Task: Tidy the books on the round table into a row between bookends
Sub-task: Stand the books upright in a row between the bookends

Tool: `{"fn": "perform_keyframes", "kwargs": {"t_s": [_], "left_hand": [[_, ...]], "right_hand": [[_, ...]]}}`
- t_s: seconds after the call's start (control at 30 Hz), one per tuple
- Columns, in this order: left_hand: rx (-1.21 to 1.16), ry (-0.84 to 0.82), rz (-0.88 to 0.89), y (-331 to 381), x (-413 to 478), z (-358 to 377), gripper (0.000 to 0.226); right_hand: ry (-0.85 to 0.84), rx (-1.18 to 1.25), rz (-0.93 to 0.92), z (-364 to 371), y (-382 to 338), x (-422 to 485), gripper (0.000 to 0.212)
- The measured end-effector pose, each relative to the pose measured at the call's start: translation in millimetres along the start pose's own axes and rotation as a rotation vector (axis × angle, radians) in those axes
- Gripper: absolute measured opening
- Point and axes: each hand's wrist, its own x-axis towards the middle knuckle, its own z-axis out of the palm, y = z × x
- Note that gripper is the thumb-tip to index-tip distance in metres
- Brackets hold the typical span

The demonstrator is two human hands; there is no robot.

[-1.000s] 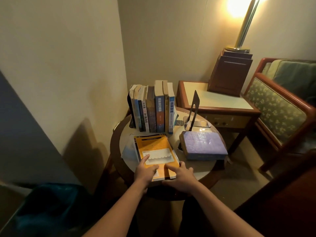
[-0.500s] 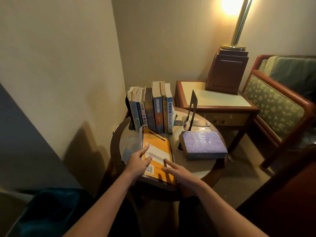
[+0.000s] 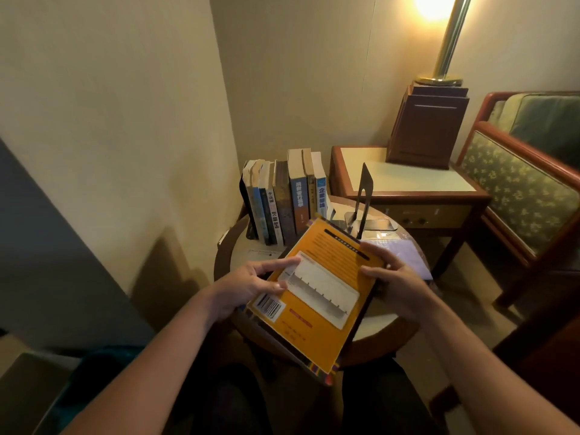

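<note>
We hold orange book [image 3: 317, 296] above table [image 3: 381, 326]; left hand [image 3: 248, 287], right hand [image 3: 398, 277] each in pinching grip on side edge. Tilted, likely for standing between row [image 3: 288, 199] and free bookend [image 3: 365, 196].

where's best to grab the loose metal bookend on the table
Pinch the bookend's upright plate near its top, from above: it stands thin and free, its flat foot lying on the round table. Free the right hand from the orange book first.

Corner of cream walls [image 3: 125, 120] beyond the fingers [image 3: 282, 263]. Right of them: lit brass lamp [image 3: 445, 42], square side table [image 3: 408, 180], floral armchair [image 3: 518, 189].
</note>
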Motion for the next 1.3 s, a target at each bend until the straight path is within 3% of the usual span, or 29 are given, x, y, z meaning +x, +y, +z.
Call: {"fn": "perform_keyframes", "kwargs": {"t_s": [0.07, 0.17, 0.3, 0.4, 0.63, 0.8, 0.93, 1.03, 1.23, 1.3], "left_hand": [[0.03, -0.037, 0.01, 10, 4, -5, 0.05], [0.146, -0.061, 0.015, 23, 14, -4, 0.045], [0.401, -0.103, -0.005, 39, 25, 2, 0.042], [0.46, -0.171, -0.01, 46, 34, 4, 0.044], [0.251, -0.106, 0.039, 39, 53, 12, 0.042], [0.12, 0.091, 0.08, 19, 72, 20, 0.02], [0.266, 0.31, 0.014, -10, 96, 17, 0.032], [0.589, 0.483, -0.043, -35, 115, 5, 0.05], [0.877, 0.429, -0.205, -94, 136, -18, 0.065], [1.008, 0.41, -0.165, -116, 134, -19, 0.068]], "right_hand": [[-0.051, -0.08, 0.0, -10, -20, -4, 0.057], [-0.162, -0.248, 0.011, -22, -52, -6, 0.08], [-0.33, -0.73, 0.048, -9, -82, -10, 0.061], [-0.352, -0.825, 0.089, -2, -87, -18, 0.063], [-0.176, -0.779, -0.082, 2, -104, -36, 0.054], [-0.072, -0.948, -0.168, 8, -126, -41, 0.057], [0.118, -1.241, -0.361, 10, -137, -29, 0.056], [0.295, -1.343, -0.412, 6, -136, -12, 0.057], [0.503, -1.387, -0.541, 7, -143, 31, 0.054], [0.525, -1.36, -0.554, 7, -147, 51, 0.053]]}}
